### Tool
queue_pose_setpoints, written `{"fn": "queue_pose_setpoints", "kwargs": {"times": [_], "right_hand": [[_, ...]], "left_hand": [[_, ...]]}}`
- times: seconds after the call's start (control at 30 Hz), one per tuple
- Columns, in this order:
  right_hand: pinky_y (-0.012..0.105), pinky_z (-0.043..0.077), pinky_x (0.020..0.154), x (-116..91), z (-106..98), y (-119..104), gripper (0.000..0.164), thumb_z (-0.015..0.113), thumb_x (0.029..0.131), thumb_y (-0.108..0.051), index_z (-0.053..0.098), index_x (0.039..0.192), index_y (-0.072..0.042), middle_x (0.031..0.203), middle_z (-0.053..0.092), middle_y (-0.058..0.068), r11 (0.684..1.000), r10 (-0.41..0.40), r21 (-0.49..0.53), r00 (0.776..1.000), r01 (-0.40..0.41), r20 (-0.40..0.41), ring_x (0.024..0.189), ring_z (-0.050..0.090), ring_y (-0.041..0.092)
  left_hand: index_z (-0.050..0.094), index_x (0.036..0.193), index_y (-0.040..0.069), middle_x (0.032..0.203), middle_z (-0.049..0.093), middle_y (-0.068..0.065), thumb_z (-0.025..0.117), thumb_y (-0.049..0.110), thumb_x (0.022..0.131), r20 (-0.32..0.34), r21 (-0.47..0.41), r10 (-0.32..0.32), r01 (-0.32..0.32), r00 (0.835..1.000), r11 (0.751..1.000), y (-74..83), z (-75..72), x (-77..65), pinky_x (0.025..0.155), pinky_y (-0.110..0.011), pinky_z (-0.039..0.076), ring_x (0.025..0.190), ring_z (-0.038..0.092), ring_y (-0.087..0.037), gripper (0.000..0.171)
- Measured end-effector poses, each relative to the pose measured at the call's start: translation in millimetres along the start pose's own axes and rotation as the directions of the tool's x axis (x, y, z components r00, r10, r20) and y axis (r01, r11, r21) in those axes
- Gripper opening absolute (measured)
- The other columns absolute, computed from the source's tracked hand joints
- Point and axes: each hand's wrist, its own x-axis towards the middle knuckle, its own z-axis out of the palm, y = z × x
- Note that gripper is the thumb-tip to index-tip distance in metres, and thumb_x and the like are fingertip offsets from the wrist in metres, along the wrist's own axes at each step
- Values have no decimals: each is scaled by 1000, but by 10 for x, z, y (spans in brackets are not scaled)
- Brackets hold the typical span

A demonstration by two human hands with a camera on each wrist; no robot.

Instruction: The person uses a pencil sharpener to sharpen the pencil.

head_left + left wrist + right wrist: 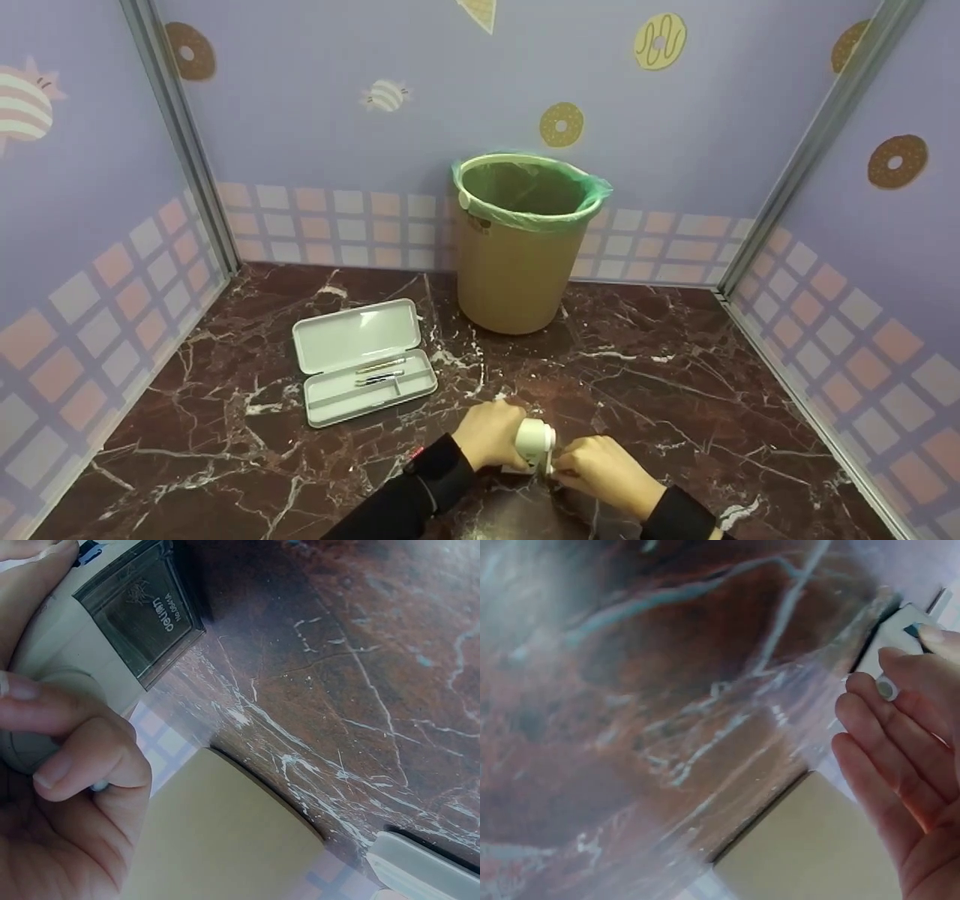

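Observation:
My left hand [489, 433] grips a white pencil sharpener [531, 438] against the dark marble tabletop. Its clear drawer [142, 615] shows in the left wrist view. On the sharpener's right side is a thin white crank arm [548, 462]. My right hand [606, 474] is curled beside it, and in the right wrist view its fingers pinch a small round-ended crank knob [886, 688]. My left thumb lies on the sharpener near a dark blue part [913, 630]. Whether a pencil sits in the sharpener is hidden.
An open white pencil case [367, 386] lies to the left, with several slim pencils [381, 373] inside. A tan bin [517, 277] with a green liner stands against the back wall. Patterned panels [330, 135] enclose the tabletop [675, 375] at the back and sides.

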Motion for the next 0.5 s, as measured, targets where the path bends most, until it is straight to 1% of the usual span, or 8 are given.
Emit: {"fn": "queue_pose_setpoints", "kwargs": {"times": [0.1, 0.3, 0.4, 0.43, 0.5], "right_hand": [[11, 34, 50, -7, -48, -20, 28, 87, 76, -16, 62, 64, -22, 61, 57, -12, 999, -32, -14, 999, 31, -30, 55, 37, -9], [12, 36, 50, -18, -177, -72, 24, 86, 75, -15, 65, 67, -23, 61, 56, -13, 998, -51, -50, 997, 48, -54, 54, 38, -8], [12, 36, 50, -4, -265, -91, 21, 86, 77, -16, 67, 69, -23, 61, 56, -13, 997, -57, -49, 996, 53, -66, 54, 38, -8], [11, 35, 50, 3, -298, -95, 20, 86, 77, -17, 68, 70, -22, 61, 56, -13, 998, -58, -42, 996, 55, -70, 53, 39, -7], [11, 40, 51, 18, -371, -96, 13, 85, 79, -17, 74, 75, -21, 64, 62, -11, 998, -53, -22, 996, 51, -76, 54, 48, -6]], "left_hand": [[68, 80, 14, 74, 70, 1, 96, 43, 54, -3, -8, 1, -1, 1000, 1000, -3, -12, 0, 54, -29, 49, 61, 61, -16, 48], [68, 80, 14, 75, 70, 1, 96, 42, 55, 2, -12, -1, 1, 1000, 1000, 6, -21, -5, 54, -28, 49, 61, 62, -16, 47], [68, 81, 14, 76, 70, 1, 96, 41, 55, 13, -18, -6, 6, 1000, 1000, 13, -25, -6, 55, -28, 50, 62, 62, -16, 47], [68, 81, 13, 76, 71, 1, 96, 41, 55, 16, -19, -6, 7, 1000, 1000, 14, -26, -5, 56, -28, 50, 62, 63, -16, 47], [69, 82, 13, 76, 71, 1, 96, 41, 55, 17, -20, -6, 7, 1000, 1000, 13, -25, -4, 56, -28, 50, 63, 63, -16, 48]]}}
